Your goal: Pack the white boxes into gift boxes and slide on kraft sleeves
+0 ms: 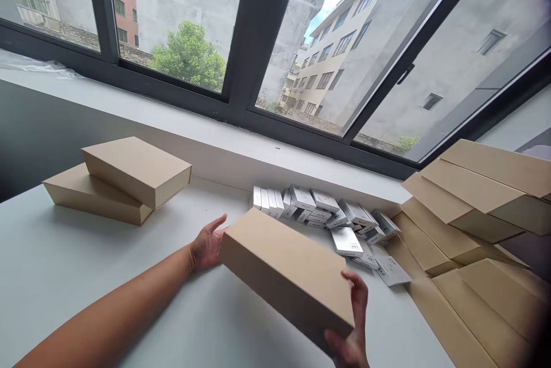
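I hold a flat brown cardboard box (288,273) tilted above the white table (64,264), one hand at each end. My left hand (207,246) presses against its far left end with fingers spread along the side. My right hand (352,328) grips the near right corner from below, thumb on the side. Just behind the box lies a heap of several small white boxes (331,219).
Two more brown boxes (124,178) are stacked crookedly at the left of the table. A leaning pile of several brown boxes (473,224) fills the right side. A white sill (172,127) and a large dark-framed window (258,41) stand behind.
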`<state>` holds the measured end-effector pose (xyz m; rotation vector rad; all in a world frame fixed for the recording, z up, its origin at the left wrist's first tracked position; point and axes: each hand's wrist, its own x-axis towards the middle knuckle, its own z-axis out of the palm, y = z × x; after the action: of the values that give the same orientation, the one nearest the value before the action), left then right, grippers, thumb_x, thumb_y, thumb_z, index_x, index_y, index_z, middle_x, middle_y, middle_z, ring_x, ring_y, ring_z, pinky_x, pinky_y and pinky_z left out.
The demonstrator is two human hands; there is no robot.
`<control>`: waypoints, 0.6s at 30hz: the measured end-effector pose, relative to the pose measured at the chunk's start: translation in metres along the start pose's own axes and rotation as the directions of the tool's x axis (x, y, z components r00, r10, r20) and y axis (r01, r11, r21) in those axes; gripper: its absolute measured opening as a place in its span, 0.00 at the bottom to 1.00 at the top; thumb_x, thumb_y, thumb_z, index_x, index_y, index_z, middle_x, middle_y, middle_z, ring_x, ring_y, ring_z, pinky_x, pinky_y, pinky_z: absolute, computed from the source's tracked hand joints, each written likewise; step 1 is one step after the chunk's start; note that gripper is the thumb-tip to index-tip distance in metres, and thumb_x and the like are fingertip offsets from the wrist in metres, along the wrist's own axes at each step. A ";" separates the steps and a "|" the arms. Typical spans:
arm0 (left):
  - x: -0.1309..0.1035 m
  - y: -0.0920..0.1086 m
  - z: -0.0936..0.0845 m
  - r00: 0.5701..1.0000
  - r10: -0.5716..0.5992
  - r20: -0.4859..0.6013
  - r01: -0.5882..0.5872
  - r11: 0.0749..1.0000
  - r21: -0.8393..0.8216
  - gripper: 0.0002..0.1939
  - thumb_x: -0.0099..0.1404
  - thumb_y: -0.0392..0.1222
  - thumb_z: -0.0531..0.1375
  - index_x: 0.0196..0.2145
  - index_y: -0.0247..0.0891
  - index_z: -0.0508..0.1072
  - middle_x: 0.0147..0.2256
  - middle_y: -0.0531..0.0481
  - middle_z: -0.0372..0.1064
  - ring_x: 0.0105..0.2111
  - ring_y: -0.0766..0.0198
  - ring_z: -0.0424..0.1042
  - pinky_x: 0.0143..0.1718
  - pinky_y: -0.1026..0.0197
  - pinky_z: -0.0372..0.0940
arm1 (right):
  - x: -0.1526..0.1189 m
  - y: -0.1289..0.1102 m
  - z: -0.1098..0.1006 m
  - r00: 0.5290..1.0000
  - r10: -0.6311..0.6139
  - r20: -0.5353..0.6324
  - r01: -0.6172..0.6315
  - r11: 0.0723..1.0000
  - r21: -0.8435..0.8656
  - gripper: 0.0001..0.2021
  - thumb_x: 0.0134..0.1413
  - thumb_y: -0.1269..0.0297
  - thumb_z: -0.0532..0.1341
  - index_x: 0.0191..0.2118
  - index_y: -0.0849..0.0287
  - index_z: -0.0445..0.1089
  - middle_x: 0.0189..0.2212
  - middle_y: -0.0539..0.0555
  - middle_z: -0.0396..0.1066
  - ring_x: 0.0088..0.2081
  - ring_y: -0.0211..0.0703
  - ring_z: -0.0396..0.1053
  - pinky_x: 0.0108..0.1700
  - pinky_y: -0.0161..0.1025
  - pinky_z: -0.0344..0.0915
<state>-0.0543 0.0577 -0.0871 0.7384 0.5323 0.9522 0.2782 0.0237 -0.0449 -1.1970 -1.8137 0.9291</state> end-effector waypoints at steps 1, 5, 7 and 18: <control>0.002 -0.002 -0.003 0.999 0.007 -0.041 -0.007 1.000 -0.007 0.40 0.65 0.70 0.49 0.59 0.35 0.70 0.60 0.39 0.69 0.66 0.43 0.58 0.68 0.45 0.49 | 0.018 -0.012 0.004 0.999 -0.034 -0.036 0.037 0.997 0.069 0.50 0.45 0.38 0.59 0.68 0.43 0.29 0.63 0.64 0.53 0.58 0.74 0.63 0.50 0.62 0.67; 0.008 -0.008 -0.007 0.996 0.018 -0.088 -0.016 0.999 0.031 0.33 0.65 0.61 0.57 0.59 0.34 0.68 0.63 0.36 0.65 0.66 0.48 0.59 0.68 0.48 0.50 | 0.095 -0.080 0.046 0.941 -0.261 -0.216 0.317 0.904 0.288 0.41 0.47 0.43 0.55 0.64 0.44 0.36 0.62 0.61 0.50 0.58 0.66 0.62 0.51 0.58 0.67; 0.009 -0.008 -0.005 0.998 0.029 -0.063 -0.027 0.999 0.030 0.35 0.66 0.61 0.56 0.62 0.33 0.64 0.64 0.34 0.63 0.65 0.46 0.61 0.66 0.45 0.52 | 0.129 -0.120 0.085 0.895 -0.367 -0.253 0.438 0.829 0.348 0.43 0.44 0.44 0.57 0.63 0.44 0.36 0.62 0.60 0.52 0.61 0.62 0.60 0.53 0.55 0.67; 0.006 -0.003 -0.006 0.951 0.038 0.306 -0.120 0.960 0.254 0.40 0.64 0.73 0.43 0.66 0.50 0.61 0.67 0.53 0.59 0.70 0.39 0.47 0.63 0.39 0.53 | 0.194 -0.192 0.256 0.881 -0.287 0.377 0.220 0.952 0.213 0.53 0.36 0.49 0.75 0.67 0.40 0.48 0.70 0.50 0.44 0.70 0.61 0.48 0.65 0.57 0.57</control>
<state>-0.0539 0.0638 -0.0943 1.1380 0.3703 0.8304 -0.0754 0.1084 0.0466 -0.6705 -2.1057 1.2085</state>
